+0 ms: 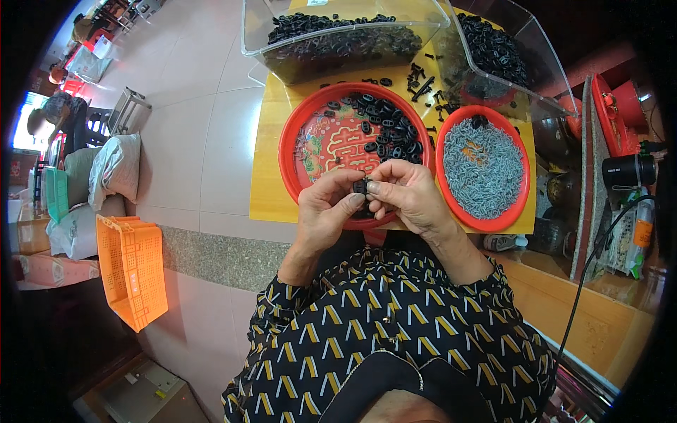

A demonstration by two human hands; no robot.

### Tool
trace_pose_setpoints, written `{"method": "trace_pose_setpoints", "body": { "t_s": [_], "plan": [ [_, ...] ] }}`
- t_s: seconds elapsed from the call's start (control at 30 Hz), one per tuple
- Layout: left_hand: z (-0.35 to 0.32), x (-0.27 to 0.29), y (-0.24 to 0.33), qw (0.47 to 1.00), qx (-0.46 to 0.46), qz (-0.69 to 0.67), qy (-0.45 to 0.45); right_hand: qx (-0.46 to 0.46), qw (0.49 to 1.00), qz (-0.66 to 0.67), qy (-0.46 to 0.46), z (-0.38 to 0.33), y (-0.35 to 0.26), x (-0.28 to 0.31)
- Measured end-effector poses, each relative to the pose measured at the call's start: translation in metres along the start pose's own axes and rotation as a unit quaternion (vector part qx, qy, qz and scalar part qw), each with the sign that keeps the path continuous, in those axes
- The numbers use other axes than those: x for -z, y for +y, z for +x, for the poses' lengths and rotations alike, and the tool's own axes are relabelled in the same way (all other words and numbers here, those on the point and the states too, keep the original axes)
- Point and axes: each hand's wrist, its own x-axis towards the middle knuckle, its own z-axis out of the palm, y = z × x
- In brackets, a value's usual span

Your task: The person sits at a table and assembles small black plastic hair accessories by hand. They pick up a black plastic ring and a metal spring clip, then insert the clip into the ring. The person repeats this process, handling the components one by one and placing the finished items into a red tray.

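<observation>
Close together over the near rim of a round red tray (288, 151), my left hand (330, 201) and my right hand (405, 194) pinch a small black plastic part (362, 189) between thumbs and fingertips. The fingers hide much of its shape. Inside the tray lie many oval black pieces with holes (391, 130), mostly on the right side, and a few small screws on the left. To the right, a smaller red tray (522, 204) holds a heap of silvery screws (486, 169), with a few black pieces at its far edge.
Two clear plastic bins hold black parts at the back, a left bin (338, 53) and a right bin (486, 63). Loose black pieces (423, 88) lie between them on the yellow table (271, 134). An orange basket (130, 271) stands at left. Sacks (113, 169) and people sit farther off.
</observation>
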Motion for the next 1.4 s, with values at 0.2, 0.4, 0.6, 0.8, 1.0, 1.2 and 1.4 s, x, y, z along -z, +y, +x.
{"method": "trace_pose_setpoints", "body": {
  "t_s": [0.2, 0.4, 0.6, 0.8, 1.0, 1.2, 1.4],
  "plan": [
    [0.001, 0.0, 0.0, 0.999, 0.028, -0.018, 0.022, 0.072, 0.992, -0.092, 0.049, -0.002, 0.0, 0.001],
    [0.004, 0.002, -0.001, 0.995, 0.037, -0.09, 0.02, 0.109, 0.983, -0.137, 0.047, -0.007, 0.0, -0.002],
    [0.006, 0.005, 0.002, 0.983, 0.054, -0.175, 0.01, 0.407, 0.791, -0.455, 0.037, -0.003, -0.001, -0.002],
    [0.009, 0.011, 0.014, 0.983, 0.058, -0.171, 0.016, 0.237, 0.935, -0.265, 0.013, -0.009, -0.008, -0.003],
    [0.003, 0.0, 0.006, 0.998, 0.049, -0.019, 0.039, 0.071, 0.995, -0.069, 0.029, -0.005, -0.009, 0.0],
    [0.004, -0.01, 0.011, 0.997, 0.01, 0.069, 0.035, 0.037, 0.998, -0.032, 0.028, -0.002, -0.002, 0.004],
    [0.004, -0.012, 0.009, 0.994, 0.016, 0.103, 0.045, 0.034, 0.997, -0.062, 0.042, -0.005, 0.001, 0.002]
  ]
}}
